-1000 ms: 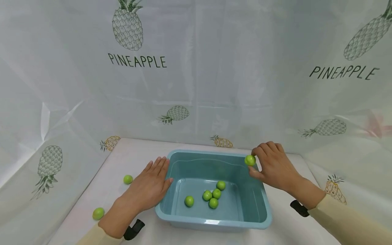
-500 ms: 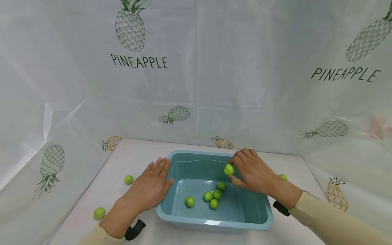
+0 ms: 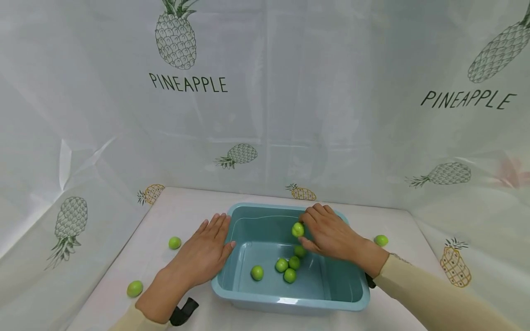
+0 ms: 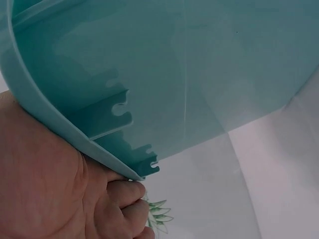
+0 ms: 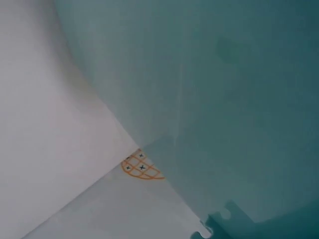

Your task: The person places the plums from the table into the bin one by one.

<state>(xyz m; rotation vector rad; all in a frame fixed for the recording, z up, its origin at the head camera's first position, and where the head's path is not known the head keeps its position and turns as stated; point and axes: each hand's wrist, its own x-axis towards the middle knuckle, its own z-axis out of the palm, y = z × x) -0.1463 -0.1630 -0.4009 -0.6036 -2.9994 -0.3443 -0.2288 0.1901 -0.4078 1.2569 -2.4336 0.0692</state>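
Observation:
A teal plastic tub (image 3: 285, 303) stands on the white table with several small green fruits (image 3: 288, 266) on its floor. My right hand (image 3: 327, 232) reaches over the tub's far side and pinches one green fruit (image 3: 297, 229) between thumb and fingers, above the others. My left hand (image 3: 203, 253) lies flat on the table with straight fingers against the tub's left wall. In the left wrist view the palm (image 4: 45, 189) presses under the tub's rim (image 4: 65, 129). The right wrist view shows only the tub's outer wall (image 5: 224, 99) and the cloth.
Loose green fruits lie on the table: two at the left (image 3: 175, 242) (image 3: 134, 288), one at the right (image 3: 381, 240). A pale curtain printed with pineapples (image 3: 265, 105) closes off the back and both sides.
My right hand has carried the green fruit leftward from the tub's far right corner to over its middle and slightly down. The left hand has stayed put.

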